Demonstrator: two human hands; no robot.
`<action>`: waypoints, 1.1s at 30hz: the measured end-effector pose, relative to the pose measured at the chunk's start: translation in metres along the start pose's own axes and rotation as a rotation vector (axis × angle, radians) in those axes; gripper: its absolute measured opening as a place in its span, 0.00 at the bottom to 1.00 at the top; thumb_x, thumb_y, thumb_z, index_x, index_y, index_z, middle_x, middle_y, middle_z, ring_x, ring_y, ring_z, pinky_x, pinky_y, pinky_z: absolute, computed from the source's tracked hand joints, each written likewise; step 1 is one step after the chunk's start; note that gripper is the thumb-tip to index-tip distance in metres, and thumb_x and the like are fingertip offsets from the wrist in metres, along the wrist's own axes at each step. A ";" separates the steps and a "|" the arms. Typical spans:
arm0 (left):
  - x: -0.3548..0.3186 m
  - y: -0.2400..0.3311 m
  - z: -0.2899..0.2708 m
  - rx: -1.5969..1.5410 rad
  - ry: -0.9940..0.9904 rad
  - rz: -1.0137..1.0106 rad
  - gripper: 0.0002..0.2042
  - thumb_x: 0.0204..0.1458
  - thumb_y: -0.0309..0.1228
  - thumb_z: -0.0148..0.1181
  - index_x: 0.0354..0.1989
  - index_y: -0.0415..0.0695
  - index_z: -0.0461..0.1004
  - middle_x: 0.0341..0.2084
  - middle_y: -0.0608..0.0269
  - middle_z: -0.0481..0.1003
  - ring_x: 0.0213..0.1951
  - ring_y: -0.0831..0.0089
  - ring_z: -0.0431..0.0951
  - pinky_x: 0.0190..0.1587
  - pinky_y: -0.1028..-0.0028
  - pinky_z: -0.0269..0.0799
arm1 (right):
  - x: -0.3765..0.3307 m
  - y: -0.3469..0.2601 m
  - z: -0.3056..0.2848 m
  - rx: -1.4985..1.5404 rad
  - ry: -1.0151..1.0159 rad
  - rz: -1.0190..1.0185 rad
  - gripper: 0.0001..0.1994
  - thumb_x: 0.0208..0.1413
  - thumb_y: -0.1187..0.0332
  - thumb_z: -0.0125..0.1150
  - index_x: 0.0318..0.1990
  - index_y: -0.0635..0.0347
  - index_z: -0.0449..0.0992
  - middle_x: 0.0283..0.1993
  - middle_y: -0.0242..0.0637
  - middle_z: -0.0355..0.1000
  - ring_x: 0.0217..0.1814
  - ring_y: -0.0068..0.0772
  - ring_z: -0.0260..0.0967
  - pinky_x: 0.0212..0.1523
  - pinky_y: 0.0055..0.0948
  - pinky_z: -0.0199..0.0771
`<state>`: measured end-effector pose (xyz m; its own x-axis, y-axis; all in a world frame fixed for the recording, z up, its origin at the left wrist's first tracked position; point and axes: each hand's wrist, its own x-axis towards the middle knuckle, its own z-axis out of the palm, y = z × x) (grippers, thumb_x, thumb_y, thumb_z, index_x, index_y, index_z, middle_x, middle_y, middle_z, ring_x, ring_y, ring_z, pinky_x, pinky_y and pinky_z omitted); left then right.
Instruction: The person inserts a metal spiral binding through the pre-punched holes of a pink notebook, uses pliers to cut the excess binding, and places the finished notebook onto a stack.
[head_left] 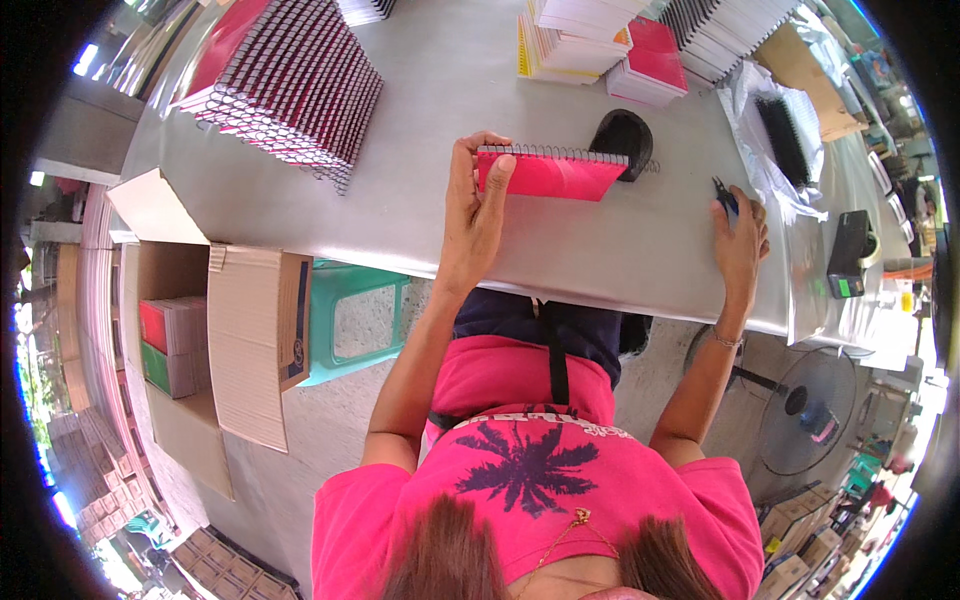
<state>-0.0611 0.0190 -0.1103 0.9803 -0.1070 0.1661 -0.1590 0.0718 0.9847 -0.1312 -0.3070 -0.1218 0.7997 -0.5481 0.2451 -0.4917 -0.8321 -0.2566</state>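
Near the middle of the table, my left hand (470, 225) grips a spiral notebook (555, 178) with a pink-red cover, thumb on the cover and fingers behind. Its wire binding runs along the upper edge, and a loose coil end sticks out past the right corner. Farther right, my right hand (742, 240) is closed around small pliers (727, 197) with dark blue handles, jaws pointing up and away from the notebook. Just behind the notebook's right end sits a black rounded object (610, 130), partly hidden by it.
A tall stack of spiral notebooks (300, 90) stands at the back left; paper stacks (575, 50) and a red-covered pad stack (650, 60) are at the back. Black bristly coils (782, 138) lie on plastic, near a tape dispenser (848, 255). Below are an open carton (250, 350), green stool (318, 330) and fan (808, 410).
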 end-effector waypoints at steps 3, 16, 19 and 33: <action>0.004 -0.005 0.002 0.015 0.028 0.108 0.12 0.64 0.37 0.51 0.48 0.42 0.67 0.36 0.73 0.64 0.33 0.86 0.59 0.36 0.85 0.60 | 0.000 0.002 0.003 -0.038 0.047 -0.004 0.22 0.60 0.52 0.55 0.57 0.51 0.70 0.56 0.43 0.67 0.61 0.48 0.61 0.60 0.54 0.55; -0.001 -0.004 -0.005 0.102 0.007 0.007 0.10 0.58 0.27 0.59 0.46 0.37 0.74 0.30 0.70 0.73 0.31 0.86 0.68 0.37 0.82 0.68 | -0.076 -0.164 -0.046 0.760 0.015 -0.583 0.17 0.46 0.68 0.68 0.45 0.56 0.75 0.43 0.39 0.71 0.44 0.42 0.71 0.45 0.36 0.72; -0.001 -0.006 -0.003 0.040 0.030 0.042 0.09 0.56 0.24 0.59 0.44 0.36 0.77 0.23 0.72 0.71 0.26 0.87 0.64 0.32 0.81 0.67 | -0.084 -0.177 -0.031 0.728 0.003 -0.649 0.18 0.44 0.68 0.69 0.45 0.54 0.75 0.41 0.37 0.71 0.40 0.42 0.71 0.43 0.38 0.72; -0.011 0.011 0.000 0.135 0.073 -0.011 0.10 0.57 0.19 0.55 0.45 0.34 0.76 0.36 0.64 0.79 0.39 0.80 0.76 0.43 0.79 0.73 | -0.089 -0.186 -0.016 0.688 0.056 -0.708 0.19 0.46 0.67 0.68 0.48 0.55 0.75 0.38 0.35 0.68 0.31 0.40 0.71 0.32 0.34 0.74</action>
<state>-0.0742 0.0206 -0.1010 0.9872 -0.0348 0.1558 -0.1578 -0.0634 0.9854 -0.1163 -0.1048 -0.0811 0.8057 0.0395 0.5911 0.4159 -0.7483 -0.5168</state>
